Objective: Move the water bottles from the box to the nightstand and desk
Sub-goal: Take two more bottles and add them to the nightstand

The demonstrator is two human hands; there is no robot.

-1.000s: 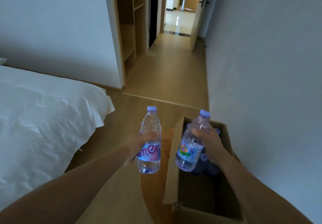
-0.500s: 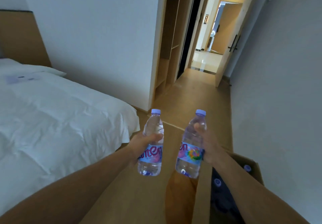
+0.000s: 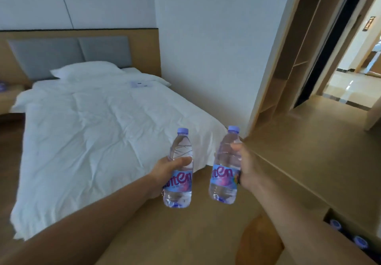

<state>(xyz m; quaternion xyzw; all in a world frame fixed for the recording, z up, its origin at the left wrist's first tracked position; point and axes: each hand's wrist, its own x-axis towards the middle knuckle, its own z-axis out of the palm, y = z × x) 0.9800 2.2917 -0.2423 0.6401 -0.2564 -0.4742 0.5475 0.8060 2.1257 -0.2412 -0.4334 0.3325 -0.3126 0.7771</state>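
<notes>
A person holds two clear water bottles upright above a wooden floor (image 3: 299, 161). The left hand (image 3: 165, 172) wraps round the label of the left bottle (image 3: 180, 190). The right hand (image 3: 247, 167) grips the right bottle (image 3: 223, 190) just beside it; the bottles do not touch. A white bed (image 3: 92, 130) fills the left, with a nightstand (image 3: 10, 97) at its far side. A cardboard box (image 3: 327, 216) at the near right shows capped bottles (image 3: 360, 242) inside.

Dim, bluish room light; brighter light w/ glare on hallway floor (image 3: 348, 88) at right. Soft overall, blur worst at left edge, wide-angle bend at edges.
</notes>
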